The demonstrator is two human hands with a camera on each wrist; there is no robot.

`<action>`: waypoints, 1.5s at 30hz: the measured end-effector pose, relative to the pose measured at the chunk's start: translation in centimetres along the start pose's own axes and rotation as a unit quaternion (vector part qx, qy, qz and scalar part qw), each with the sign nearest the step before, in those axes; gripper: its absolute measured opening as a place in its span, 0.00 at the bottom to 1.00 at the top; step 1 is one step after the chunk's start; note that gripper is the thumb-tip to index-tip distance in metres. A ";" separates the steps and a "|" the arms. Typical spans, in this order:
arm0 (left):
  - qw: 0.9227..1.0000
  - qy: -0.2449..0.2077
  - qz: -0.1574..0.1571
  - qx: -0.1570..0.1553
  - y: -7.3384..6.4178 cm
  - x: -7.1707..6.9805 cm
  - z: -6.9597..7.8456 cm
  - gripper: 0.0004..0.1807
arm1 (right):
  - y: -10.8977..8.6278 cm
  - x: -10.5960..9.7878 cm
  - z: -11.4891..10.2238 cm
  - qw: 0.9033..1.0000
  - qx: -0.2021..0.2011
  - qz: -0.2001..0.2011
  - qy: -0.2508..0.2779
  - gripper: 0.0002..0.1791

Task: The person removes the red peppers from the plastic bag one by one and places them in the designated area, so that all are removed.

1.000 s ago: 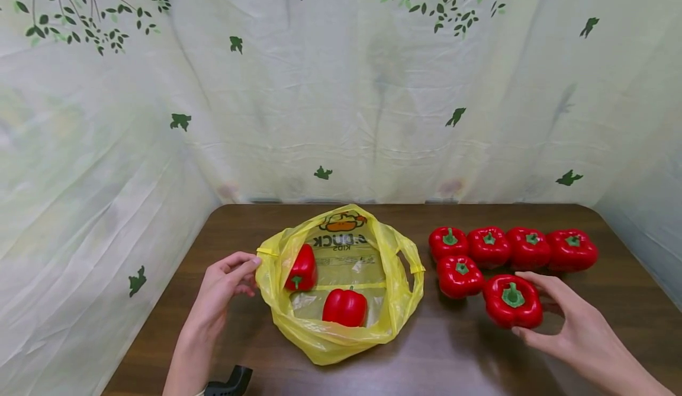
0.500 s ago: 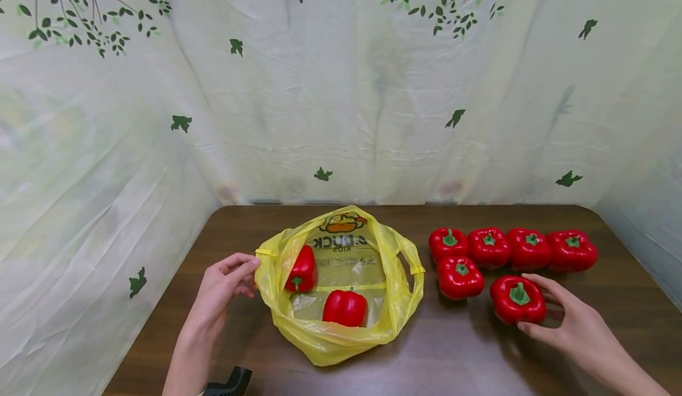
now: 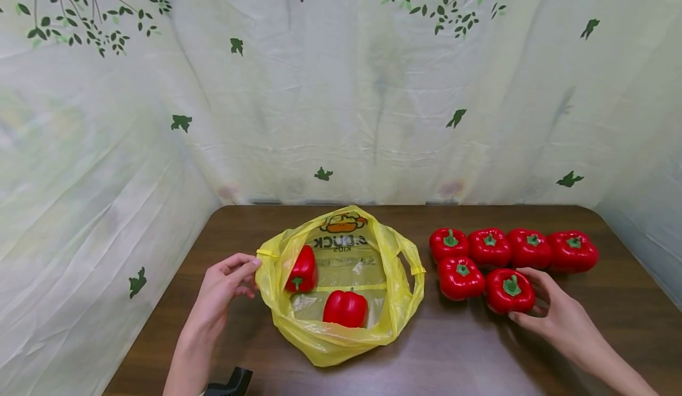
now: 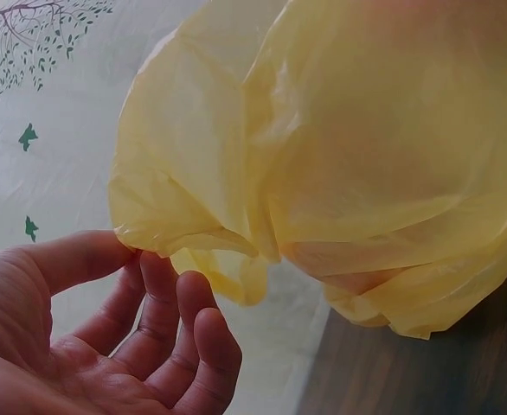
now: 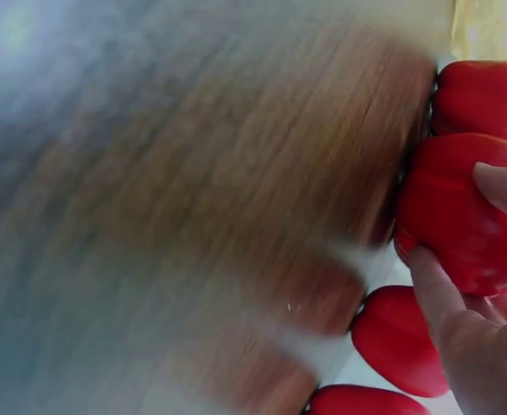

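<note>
My left hand [image 3: 226, 289] pinches the left edge of a yellow plastic bag [image 3: 330, 345] between thumb and fingertips; the left wrist view shows that pinch on the thin yellow film [image 4: 184, 156]. The bag's mouth gapes upward, with two red bell peppers inside, one lying on its side at the left [image 3: 302, 269] and one near the front [image 3: 345, 309]. At the right, my right hand [image 3: 559, 313] grips a red bell pepper [image 3: 510, 291] between thumb and fingers. That pepper sits beside another red bell pepper [image 3: 460, 278]. In the right wrist view the gripped pepper [image 5: 461, 216] is close up.
Behind the gripped pepper, several red bell peppers [image 3: 528, 248] stand in a row with green stems up. Everything rests on a dark wooden table [image 3: 437, 354]. A pale curtain [image 3: 373, 118] with leaf prints hangs behind. A black strap piece [image 3: 231, 381] shows near my left wrist.
My right hand shifted the gripped pepper slightly right, then back left and a little farther away, up beside the neighbouring pepper. My left hand and the bag stay in place.
</note>
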State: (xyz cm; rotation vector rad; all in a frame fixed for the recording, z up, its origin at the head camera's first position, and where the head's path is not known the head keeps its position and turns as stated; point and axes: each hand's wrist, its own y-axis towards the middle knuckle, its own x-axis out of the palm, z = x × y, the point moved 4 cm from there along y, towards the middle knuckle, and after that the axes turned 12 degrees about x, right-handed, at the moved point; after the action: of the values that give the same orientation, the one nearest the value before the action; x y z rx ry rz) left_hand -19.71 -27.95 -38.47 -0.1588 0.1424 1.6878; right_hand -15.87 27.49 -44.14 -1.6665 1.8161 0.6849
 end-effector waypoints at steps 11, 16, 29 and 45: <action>1.000 -0.002 0.000 0.008 -0.1 0.0 0.0 0.14 | 0.7 0.4 -0.3 1.000 -0.011 0.002 0.029 0.44; 1.000 -0.006 -0.002 0.014 -0.1 0.0 0.0 0.13 | 0.7 0.4 -0.4 0.999 -0.010 0.001 0.041 0.45; 1.000 0.001 0.000 0.005 -0.1 0.1 0.0 0.14 | 0.1 -0.6 -1.5 0.999 -0.026 0.039 -0.005 0.45; 1.000 0.005 0.002 -0.003 0.0 0.0 0.0 0.15 | -1.0 -0.9 -7.0 0.984 -0.150 0.100 -0.017 0.41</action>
State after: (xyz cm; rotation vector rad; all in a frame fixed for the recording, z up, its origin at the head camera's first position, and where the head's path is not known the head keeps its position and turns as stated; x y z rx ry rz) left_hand -19.73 -27.99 -38.51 -0.1715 0.1462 1.6922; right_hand -15.32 23.08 -38.57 -1.6543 1.9488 1.1146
